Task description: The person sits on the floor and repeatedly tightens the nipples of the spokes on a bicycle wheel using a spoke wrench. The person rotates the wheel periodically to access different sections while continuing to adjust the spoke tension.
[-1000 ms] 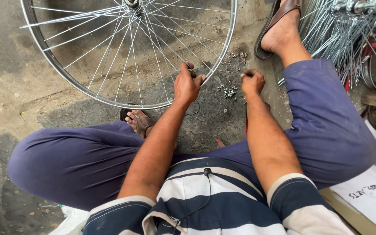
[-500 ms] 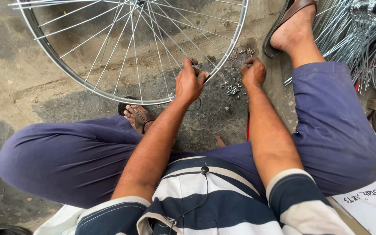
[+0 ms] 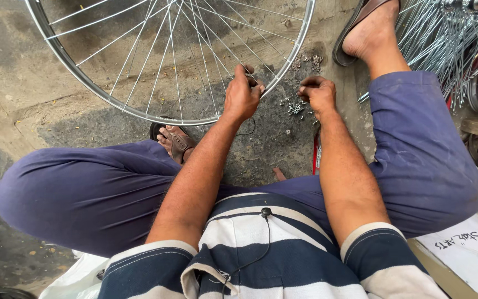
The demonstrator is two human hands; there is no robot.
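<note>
A silver spoked bicycle wheel rim (image 3: 73, 72) lies flat on the concrete floor in front of me. My left hand (image 3: 242, 94) pinches the rim's near edge where a spoke meets it, fingers closed around that spot. My right hand (image 3: 317, 93) hovers just right of the rim, fingertips pinched together over a scatter of small metal spoke nipples (image 3: 294, 106) on the floor. What sits between those fingertips is too small to tell. I sit cross-legged in blue trousers and a striped shirt.
A bundle of loose silver spokes (image 3: 449, 44) fans out at the upper right beside my sandalled right foot (image 3: 363, 30). My left foot (image 3: 173, 141) rests under the rim's near edge. A white board (image 3: 471, 249) lies at the lower right.
The view has shifted slightly. My right hand has lifted off the floor and pinched its fingers closer to the rim. My left hand stays on the rim edge.
</note>
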